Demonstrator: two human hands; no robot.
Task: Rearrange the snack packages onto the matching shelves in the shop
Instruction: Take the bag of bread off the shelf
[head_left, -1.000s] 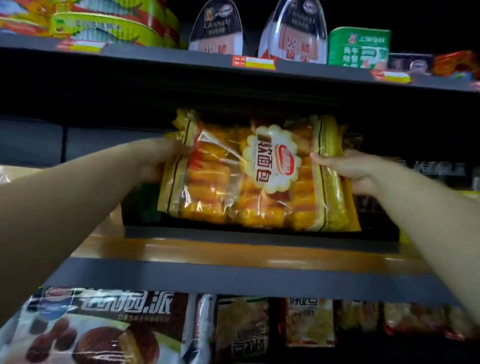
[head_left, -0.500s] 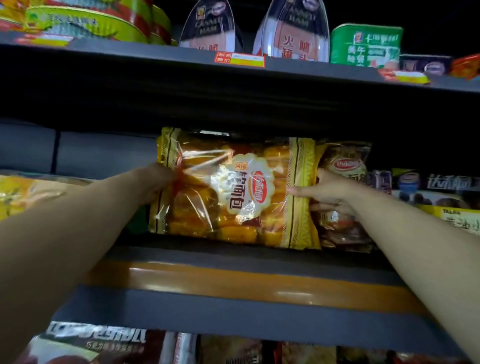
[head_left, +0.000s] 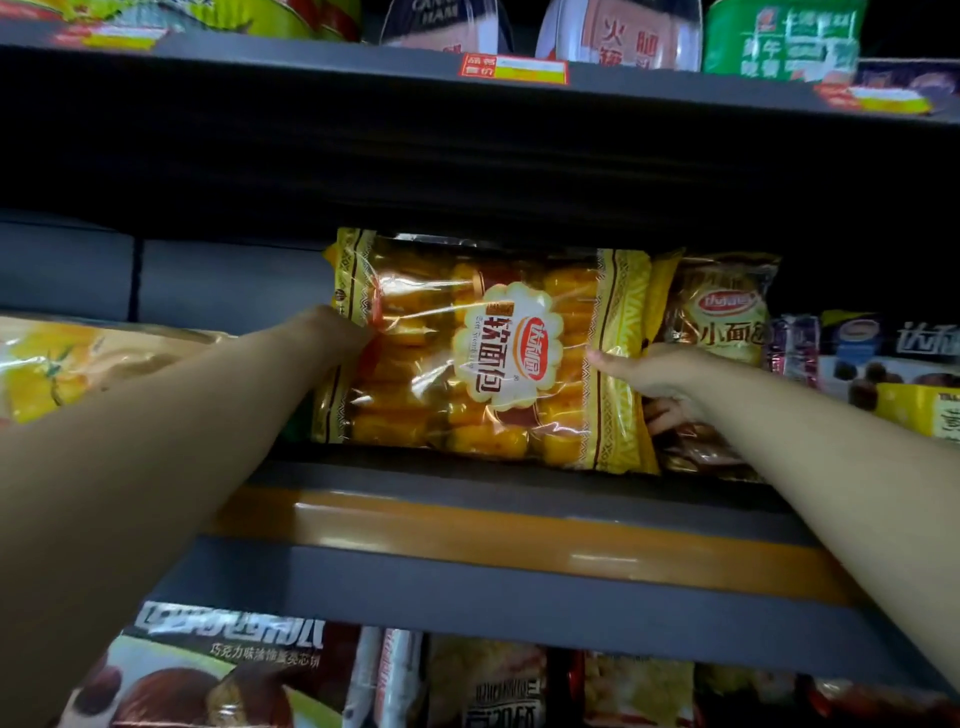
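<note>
1. Both arms reach up from the lower corners to the yellow bread bag (head_left: 488, 358), standing upright on the middle shelf (head_left: 467, 530) at frame centre.
2. The left hand (head_left: 337, 332) meets the bag's left edge; its fingers are hidden, so I cannot tell its grip.
3. The right hand (head_left: 649, 374) holds the right edge, thumb across the front, fingers curled behind.
4. A smaller bread bag (head_left: 727, 322) sits just right, partly covered.

big clear-and-yellow plastic bag of soft bread rolls (head_left: 488, 358) standing upright on the middle shelf (head_left: 467, 525), 12 o'clock, label facing out
</note>
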